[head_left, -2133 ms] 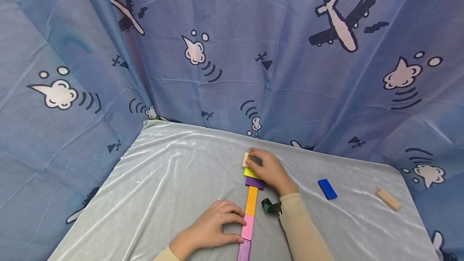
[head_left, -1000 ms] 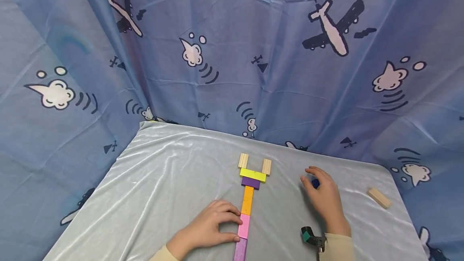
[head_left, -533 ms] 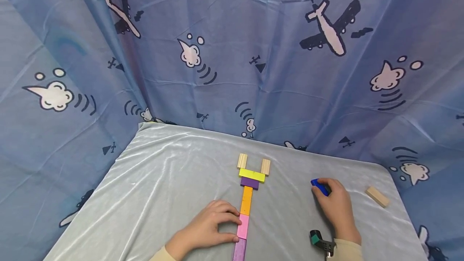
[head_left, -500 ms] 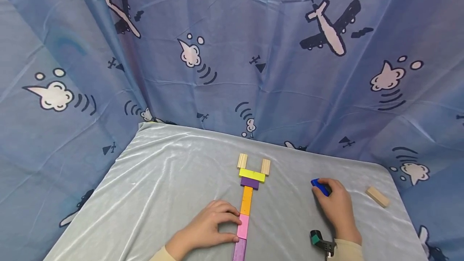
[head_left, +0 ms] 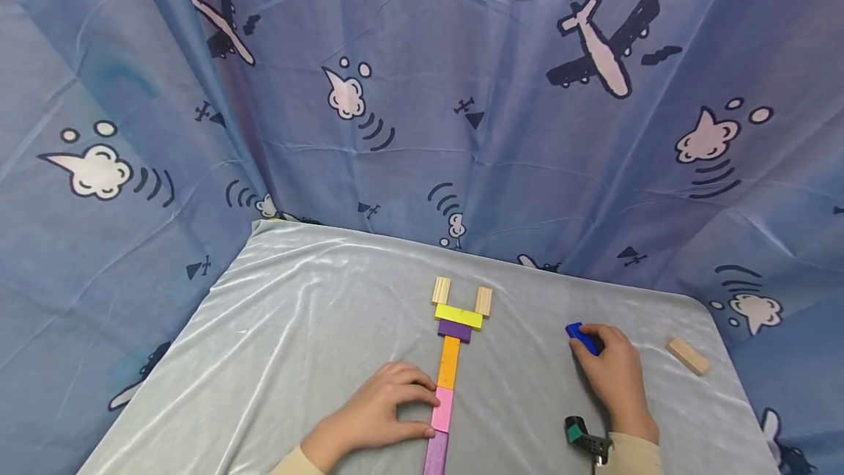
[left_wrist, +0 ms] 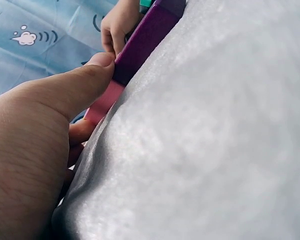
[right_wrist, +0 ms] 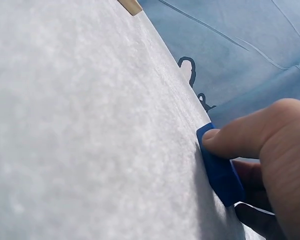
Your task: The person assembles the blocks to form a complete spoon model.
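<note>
In the head view my right hand [head_left: 615, 372] pinches a blue wooden block [head_left: 580, 338] at the right of the table; the right wrist view shows the thumb pressed on the blue block's near face. My left hand [head_left: 379, 409] rests beside a row of blocks, fingertip and thumb touching the side of a pink block [head_left: 442, 409] and the end of a light purple block [head_left: 436, 453]. Above the pink block the row runs on with an orange block [head_left: 449, 361], a dark purple block [head_left: 454, 330] laid crosswise and a yellow-green block [head_left: 458, 316].
Two natural wood blocks, a left one [head_left: 441, 290] and a right one [head_left: 483, 300], stand off the ends of the yellow-green block. Another plain block [head_left: 688, 355] lies far right. A grey cloth [head_left: 316, 314] covers the table, with a blue printed curtain [head_left: 395, 20] behind.
My right hand has left the plain block beside the yellow-green one, moved right and taken hold of the blue block. My left hand has stayed at the pink block.
</note>
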{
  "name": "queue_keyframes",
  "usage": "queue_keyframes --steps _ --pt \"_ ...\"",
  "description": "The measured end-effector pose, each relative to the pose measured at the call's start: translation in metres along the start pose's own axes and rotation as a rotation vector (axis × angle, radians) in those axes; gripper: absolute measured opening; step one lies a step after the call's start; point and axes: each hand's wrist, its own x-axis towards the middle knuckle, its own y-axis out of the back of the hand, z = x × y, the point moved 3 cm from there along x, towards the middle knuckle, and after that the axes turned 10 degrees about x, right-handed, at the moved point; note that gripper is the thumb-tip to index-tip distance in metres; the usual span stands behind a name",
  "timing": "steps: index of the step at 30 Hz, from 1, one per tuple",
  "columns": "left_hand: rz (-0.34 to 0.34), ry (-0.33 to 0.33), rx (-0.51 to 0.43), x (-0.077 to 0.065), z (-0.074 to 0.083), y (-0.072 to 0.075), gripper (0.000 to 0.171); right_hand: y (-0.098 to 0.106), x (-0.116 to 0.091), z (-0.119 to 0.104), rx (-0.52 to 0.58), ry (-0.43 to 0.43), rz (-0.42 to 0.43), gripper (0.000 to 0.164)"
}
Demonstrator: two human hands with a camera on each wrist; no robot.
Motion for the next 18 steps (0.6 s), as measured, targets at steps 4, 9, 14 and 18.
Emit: queue_keyframes --steps 4,9,14,18 --pt "-0.013 0.008 -0.004 0.001 0.0 0.002 0.035 0.0 0.001 -0.003 -0.005 0.003 -0.004 0.033" --pt "-0.02 0.014 -0.011 0.003 0.002 0.003 0.034 -0.002 0.004 -0.009 -0.013 0.028 -0.012 0.034" --pt "-0.019 0.015 -0.016 0.003 0.001 0.003 0.035 -0.007 0.01 -0.021 0.021 0.116 -0.042 0.032" --pt "-0.026 0.02 -0.016 0.001 0.002 0.002 0.035 -0.016 0.015 -0.035 0.057 0.171 -0.095 0.029"
